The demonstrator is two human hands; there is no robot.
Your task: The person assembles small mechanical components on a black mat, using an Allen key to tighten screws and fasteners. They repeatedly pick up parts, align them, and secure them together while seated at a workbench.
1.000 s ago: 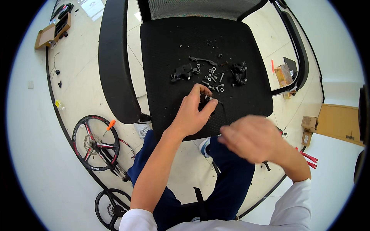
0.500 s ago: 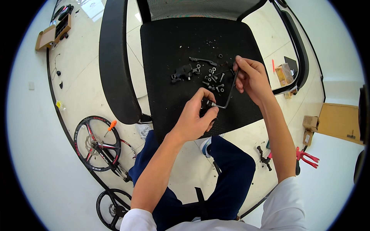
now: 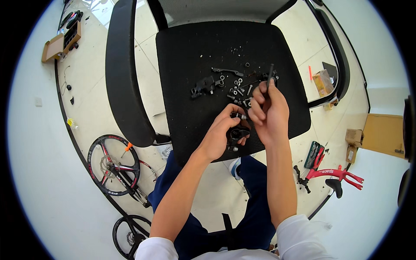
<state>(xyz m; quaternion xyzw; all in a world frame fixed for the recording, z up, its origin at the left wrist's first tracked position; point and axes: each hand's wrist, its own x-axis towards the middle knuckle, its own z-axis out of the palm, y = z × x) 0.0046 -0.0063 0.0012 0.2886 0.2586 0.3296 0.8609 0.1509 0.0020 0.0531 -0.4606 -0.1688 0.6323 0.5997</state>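
Observation:
In my left hand (image 3: 215, 135) is a black metal clamp part (image 3: 236, 134) with a round opening and silver-ended bolts at its two ends. My fingers wrap it from the left, hiding some of its body. Just right of it, my right hand (image 3: 274, 113) grips a dark hex key (image 3: 271, 74); its upper end stands out above my thumb, and the rest is hidden by the hand. Beyond both hands, loose bolts and washers (image 3: 239, 91) lie on the black chair seat (image 3: 186, 47). A black brake caliper (image 3: 204, 86) and a slim black bracket (image 3: 227, 71) are beside them.
Armrests (image 3: 123, 73) flank the seat. On the floor at left are a spoked bike wheel (image 3: 92, 162), an orange-handled screwdriver (image 3: 128, 147) and an opened cardboard box (image 3: 54, 47). A pink bike frame (image 3: 327, 173) lies at right, near small cartons (image 3: 354, 137).
My right hand has come down and left with the hex key, whose tip has left the bolt. The clamp part has turned in my left hand, showing its round opening.

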